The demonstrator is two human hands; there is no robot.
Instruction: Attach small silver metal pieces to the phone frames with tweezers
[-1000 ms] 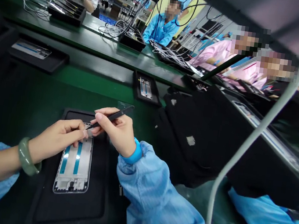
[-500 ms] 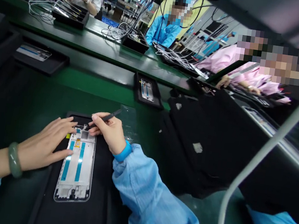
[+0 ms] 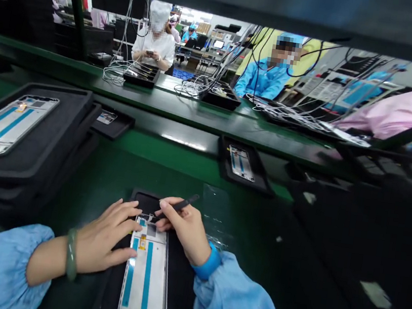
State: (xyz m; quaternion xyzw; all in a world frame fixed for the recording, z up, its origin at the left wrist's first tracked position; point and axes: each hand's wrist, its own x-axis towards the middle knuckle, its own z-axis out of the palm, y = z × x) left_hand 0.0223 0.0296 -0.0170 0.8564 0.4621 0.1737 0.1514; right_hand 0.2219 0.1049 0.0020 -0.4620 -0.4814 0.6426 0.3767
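Note:
A silver phone frame [image 3: 155,283] with blue adhesive strips lies in a black foam tray [image 3: 182,299] in front of me. Spread along its left edge, my left hand [image 3: 108,238] rests with fingertips on the frame's upper left side. My right hand [image 3: 184,225] pinches dark tweezers [image 3: 186,202], whose back end points up and right. The tips are at the frame's top end, by a small pale part [image 3: 151,218]; fingers partly hide them, so I cannot tell whether they grip it.
Stacked black trays on the left carry another phone frame [image 3: 15,120]. A tray with a smaller-looking frame [image 3: 241,163] sits ahead by the conveyor rail. Clear plastic film [image 3: 216,207] lies right of my tray. Dark foam sheets [image 3: 354,247] fill the right side. Co-workers sit beyond.
The view has turned left and up, so everything sits lower and further right, and the stacked trays on the left show more. Both hands keep nearly the same place on the phone frame.

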